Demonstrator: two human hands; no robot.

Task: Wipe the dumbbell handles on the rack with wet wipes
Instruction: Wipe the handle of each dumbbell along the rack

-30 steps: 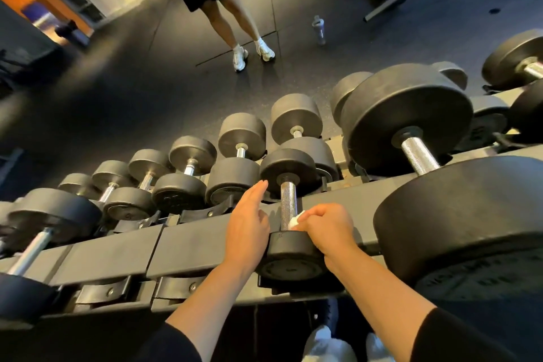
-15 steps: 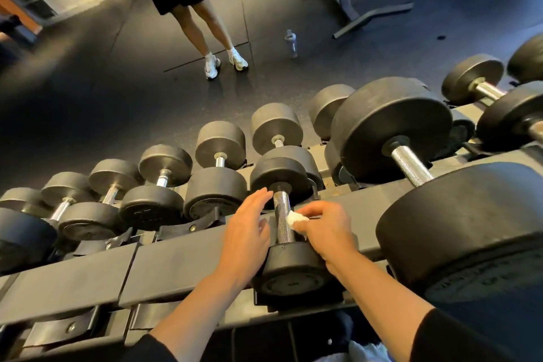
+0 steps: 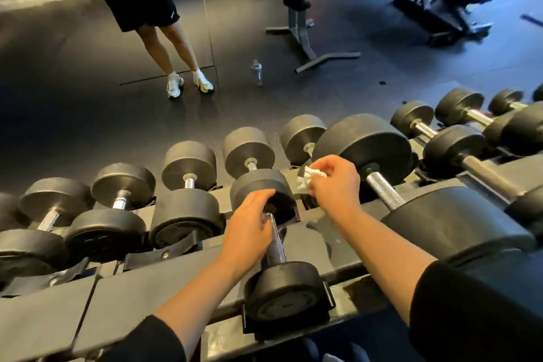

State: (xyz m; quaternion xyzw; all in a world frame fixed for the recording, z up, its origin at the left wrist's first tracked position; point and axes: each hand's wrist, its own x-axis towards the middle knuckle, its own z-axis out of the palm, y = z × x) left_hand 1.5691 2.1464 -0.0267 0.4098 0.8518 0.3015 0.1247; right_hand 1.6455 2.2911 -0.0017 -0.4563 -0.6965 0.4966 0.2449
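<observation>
Your left hand (image 3: 249, 226) rested loosely on the dumbbell handle (image 3: 274, 244) while your right hand (image 3: 335, 182) pinched the wipe (image 3: 307, 179), lifted clear; the big handle (image 3: 385, 191) to the right probably needed wiping next.

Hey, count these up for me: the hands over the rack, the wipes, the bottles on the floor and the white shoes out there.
Hands: 2, left hand and right hand
Wipe: 1, pinched in the right hand
Bottle: 1
White shoes: 2
Total: 6
</observation>
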